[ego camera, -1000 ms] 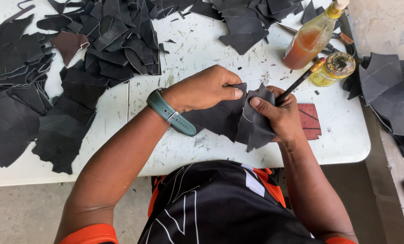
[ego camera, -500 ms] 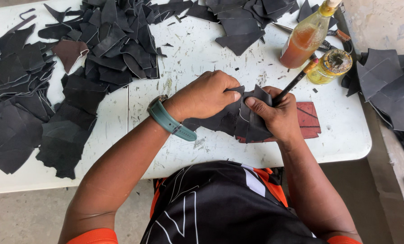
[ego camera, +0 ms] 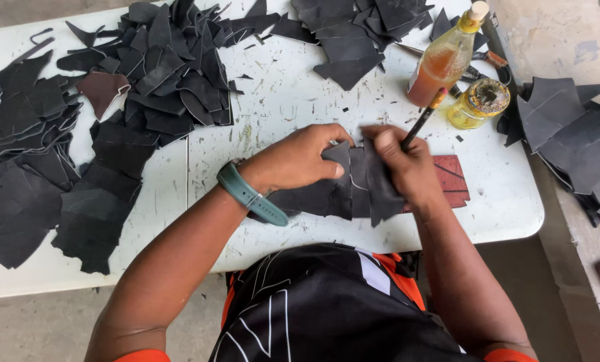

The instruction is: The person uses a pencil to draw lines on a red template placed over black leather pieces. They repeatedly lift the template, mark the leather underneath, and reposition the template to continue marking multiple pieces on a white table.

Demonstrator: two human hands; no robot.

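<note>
White and scratched, the worktop [ego camera: 280, 100] carries heaps of black leather offcuts [ego camera: 132, 87] over its left half and along its far edge; at the far right corner a plastic bottle [ego camera: 445, 59] of amber liquid with a pale stopper leans beside a small open glass jar [ego camera: 480, 102] of yellowish paste. Near the front edge, right of centre, the left hand [ego camera: 300, 159], a teal wristband [ego camera: 250, 194] on it, pinches the folded black leather piece [ego camera: 343, 191] shut-fingered; the right hand [ego camera: 407, 167] clasps that same piece and a dark brush [ego camera: 422, 119], over a red-brown patch [ego camera: 453, 179].
</note>
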